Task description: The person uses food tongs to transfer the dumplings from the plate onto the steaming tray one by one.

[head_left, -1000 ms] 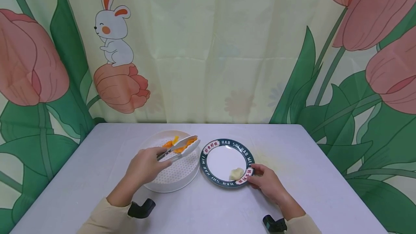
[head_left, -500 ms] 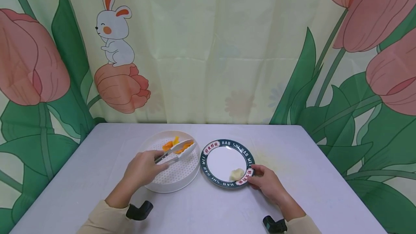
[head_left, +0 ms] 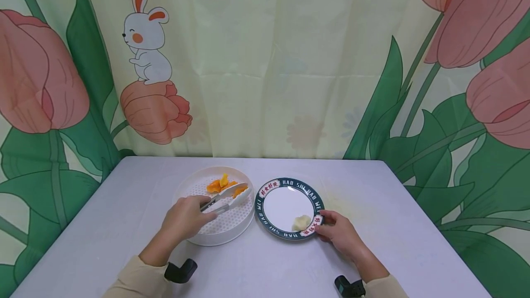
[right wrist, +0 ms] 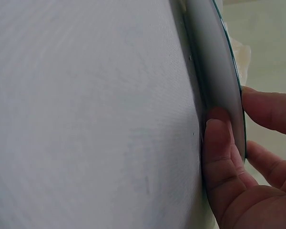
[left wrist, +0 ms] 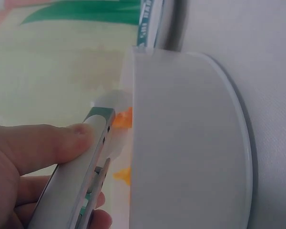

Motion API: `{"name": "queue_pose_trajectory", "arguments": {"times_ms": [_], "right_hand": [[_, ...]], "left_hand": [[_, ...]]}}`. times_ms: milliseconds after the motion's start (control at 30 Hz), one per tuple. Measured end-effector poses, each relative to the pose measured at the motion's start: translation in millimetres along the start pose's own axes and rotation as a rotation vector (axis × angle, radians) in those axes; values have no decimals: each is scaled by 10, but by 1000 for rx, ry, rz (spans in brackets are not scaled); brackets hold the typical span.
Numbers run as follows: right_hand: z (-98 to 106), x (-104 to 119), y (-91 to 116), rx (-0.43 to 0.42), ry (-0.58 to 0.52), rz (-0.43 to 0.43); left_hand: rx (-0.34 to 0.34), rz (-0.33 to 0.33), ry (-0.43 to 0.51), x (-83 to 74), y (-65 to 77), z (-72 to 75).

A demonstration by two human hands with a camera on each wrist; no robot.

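My left hand (head_left: 184, 219) grips a pair of metal tongs (left wrist: 76, 183) with pale tips. The tongs reach over a round white perforated tray (head_left: 217, 237), its side wall filling much of the left wrist view. Several orange pieces (head_left: 213, 187) and a yellow one (head_left: 224, 180) lie toward its far side. An orange piece (head_left: 239, 191) shows between the tong tips; whether it is clamped, I cannot tell. My right hand (head_left: 341, 233) pinches the rim of a green-bordered plate (head_left: 283, 206), fingertips (right wrist: 217, 136) underneath. A pale, lumpy piece (head_left: 301, 222) sits on the plate near that hand.
The tray and plate stand side by side, almost touching, on a white-covered table (head_left: 414, 252). A curtain (head_left: 265, 72) printed with tulips and a rabbit hangs behind it. Black wrist cameras (head_left: 181, 271) are strapped on both sleeves.
The tong tips have come down and nearer to me over the tray, uncovering more of the orange pieces. The right hand and the plate have stayed in place.
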State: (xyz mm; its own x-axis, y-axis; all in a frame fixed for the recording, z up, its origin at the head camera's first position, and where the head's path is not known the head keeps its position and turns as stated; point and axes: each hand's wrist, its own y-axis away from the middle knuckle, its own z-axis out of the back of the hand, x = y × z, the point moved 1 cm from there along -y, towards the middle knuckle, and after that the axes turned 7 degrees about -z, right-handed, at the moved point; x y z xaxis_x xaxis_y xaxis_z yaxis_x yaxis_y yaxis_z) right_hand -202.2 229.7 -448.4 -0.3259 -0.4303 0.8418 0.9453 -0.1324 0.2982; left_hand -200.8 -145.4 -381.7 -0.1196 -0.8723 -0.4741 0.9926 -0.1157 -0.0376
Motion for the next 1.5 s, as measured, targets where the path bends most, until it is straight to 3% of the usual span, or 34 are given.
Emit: {"name": "queue_pose_trajectory", "arguments": {"times_ms": [567,867,1500], "right_hand": [[2,-7,10,-1,2,-2],[2,11,8,2,13,-11],[8,14,15,2,7,1]], "left_hand": [[-22,-10,9,-35,25,64],[-53,-57,23,-151,88,109],[-18,-155,55,-394,119,-101]]}}
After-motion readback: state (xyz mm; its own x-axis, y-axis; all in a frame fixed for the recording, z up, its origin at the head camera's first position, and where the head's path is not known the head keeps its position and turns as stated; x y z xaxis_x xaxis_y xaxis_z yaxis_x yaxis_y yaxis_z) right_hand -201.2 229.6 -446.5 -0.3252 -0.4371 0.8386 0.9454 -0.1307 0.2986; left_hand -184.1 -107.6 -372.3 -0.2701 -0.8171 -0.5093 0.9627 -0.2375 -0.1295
